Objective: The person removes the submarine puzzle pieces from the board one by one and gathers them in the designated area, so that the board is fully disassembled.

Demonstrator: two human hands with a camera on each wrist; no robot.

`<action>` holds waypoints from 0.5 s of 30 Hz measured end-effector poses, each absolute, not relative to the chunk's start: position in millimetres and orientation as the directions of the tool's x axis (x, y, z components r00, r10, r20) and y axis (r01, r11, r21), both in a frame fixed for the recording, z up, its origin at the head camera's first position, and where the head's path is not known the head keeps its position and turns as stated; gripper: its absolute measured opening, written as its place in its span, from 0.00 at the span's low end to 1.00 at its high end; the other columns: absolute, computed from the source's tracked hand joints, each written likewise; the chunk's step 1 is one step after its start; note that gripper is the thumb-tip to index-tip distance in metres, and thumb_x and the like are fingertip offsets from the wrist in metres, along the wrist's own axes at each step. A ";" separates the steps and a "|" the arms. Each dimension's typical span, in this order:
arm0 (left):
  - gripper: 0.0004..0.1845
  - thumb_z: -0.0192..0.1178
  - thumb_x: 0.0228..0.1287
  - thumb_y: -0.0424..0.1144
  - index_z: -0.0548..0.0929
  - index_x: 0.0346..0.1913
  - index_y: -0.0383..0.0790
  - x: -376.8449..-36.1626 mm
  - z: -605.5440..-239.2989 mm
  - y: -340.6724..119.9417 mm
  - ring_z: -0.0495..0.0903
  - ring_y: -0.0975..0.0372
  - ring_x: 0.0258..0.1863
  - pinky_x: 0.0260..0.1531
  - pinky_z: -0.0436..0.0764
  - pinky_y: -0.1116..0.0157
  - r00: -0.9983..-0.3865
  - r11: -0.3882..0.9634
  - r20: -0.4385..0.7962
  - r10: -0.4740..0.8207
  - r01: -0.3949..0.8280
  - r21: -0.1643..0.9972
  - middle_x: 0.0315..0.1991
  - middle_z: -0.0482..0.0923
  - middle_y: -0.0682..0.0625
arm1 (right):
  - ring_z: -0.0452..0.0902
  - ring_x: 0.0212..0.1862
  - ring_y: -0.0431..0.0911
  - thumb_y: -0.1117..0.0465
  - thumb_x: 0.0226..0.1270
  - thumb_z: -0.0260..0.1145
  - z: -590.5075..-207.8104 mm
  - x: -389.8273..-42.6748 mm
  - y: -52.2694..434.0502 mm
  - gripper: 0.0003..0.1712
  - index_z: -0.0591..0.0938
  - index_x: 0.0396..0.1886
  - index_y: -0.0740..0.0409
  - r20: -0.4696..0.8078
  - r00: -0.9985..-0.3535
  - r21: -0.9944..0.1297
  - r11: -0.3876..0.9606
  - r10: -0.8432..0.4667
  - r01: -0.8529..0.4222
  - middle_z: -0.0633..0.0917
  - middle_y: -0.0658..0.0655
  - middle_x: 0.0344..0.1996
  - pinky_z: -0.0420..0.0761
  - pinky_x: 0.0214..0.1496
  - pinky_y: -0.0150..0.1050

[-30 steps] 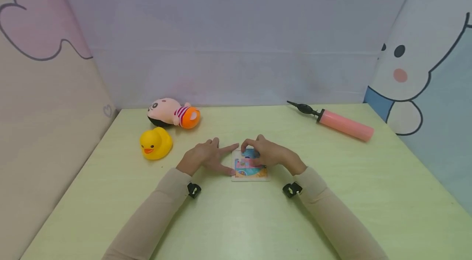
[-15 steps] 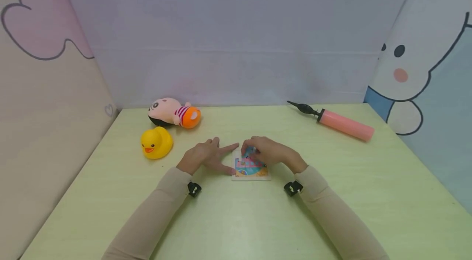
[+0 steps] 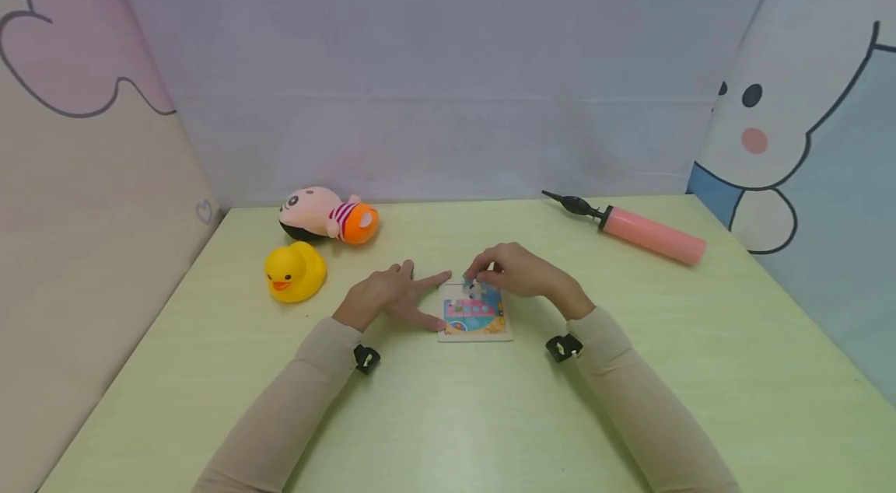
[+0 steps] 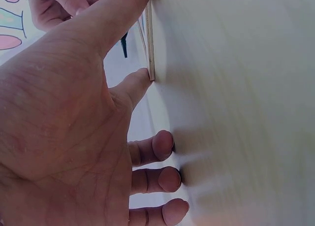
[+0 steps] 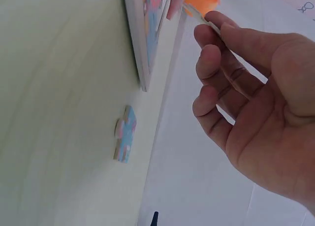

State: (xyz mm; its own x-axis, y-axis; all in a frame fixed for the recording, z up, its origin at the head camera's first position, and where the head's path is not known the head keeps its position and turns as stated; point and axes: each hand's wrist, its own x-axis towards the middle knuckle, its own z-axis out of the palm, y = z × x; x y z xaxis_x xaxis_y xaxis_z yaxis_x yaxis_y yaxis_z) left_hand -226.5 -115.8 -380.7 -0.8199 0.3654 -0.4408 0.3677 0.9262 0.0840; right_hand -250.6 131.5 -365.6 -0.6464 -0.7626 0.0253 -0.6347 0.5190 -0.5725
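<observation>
1. On the green bench (image 3: 210,368), right in front of the person, lies a small puzzle board (image 3: 474,313) with a bright picture on it.
2. Left hand (image 3: 386,296) lies flat beside the board, its fingers straight and spread. The pointer finger and thumb touch the board's left edge, and the wrist view shows them pressing against that thin edge (image 4: 150,44).
3. Right hand (image 3: 518,274) is lifted just above the far end of the board. Its fingertips are pinched together on a small puzzle piece (image 3: 474,287). In the wrist view the piece looks like a thin flat sliver (image 5: 201,19) between thumb and finger.
4. One more loose piece (image 5: 124,134), blue and pink, lies on the bench near the board's corner.
5. A yellow duck (image 3: 295,272) sits to the left, well apart from the hands.
6. A stuffed doll (image 3: 327,215) with a striped shirt lies just behind the duck.
7. A pink pump (image 3: 633,229) with a black tip lies far off to the right, near the back wall.
</observation>
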 end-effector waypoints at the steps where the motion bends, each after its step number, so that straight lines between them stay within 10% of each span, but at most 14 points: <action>1: 0.50 0.56 0.54 0.78 0.50 0.78 0.74 -226.5 -380.8 -115.8 0.69 0.45 0.57 0.43 0.79 0.47 -0.819 0.926 -0.442 0.366 0.367 0.086 0.66 0.60 0.35 | 0.80 0.45 0.45 0.68 0.74 0.61 -365.2 -251.4 132.7 0.11 0.87 0.49 0.60 0.021 -0.652 -0.578 0.524 -0.758 -0.626 0.87 0.54 0.47 0.79 0.48 0.40; 15: 0.50 0.57 0.54 0.78 0.50 0.78 0.73 -229.5 -384.1 -117.3 0.69 0.44 0.59 0.46 0.79 0.45 -0.816 0.922 -0.435 0.379 0.374 0.101 0.68 0.59 0.33 | 0.74 0.32 0.43 0.68 0.71 0.63 -370.0 -258.7 143.0 0.10 0.85 0.47 0.62 -0.003 -0.735 -0.569 0.606 -0.678 -0.556 0.84 0.52 0.33 0.75 0.36 0.38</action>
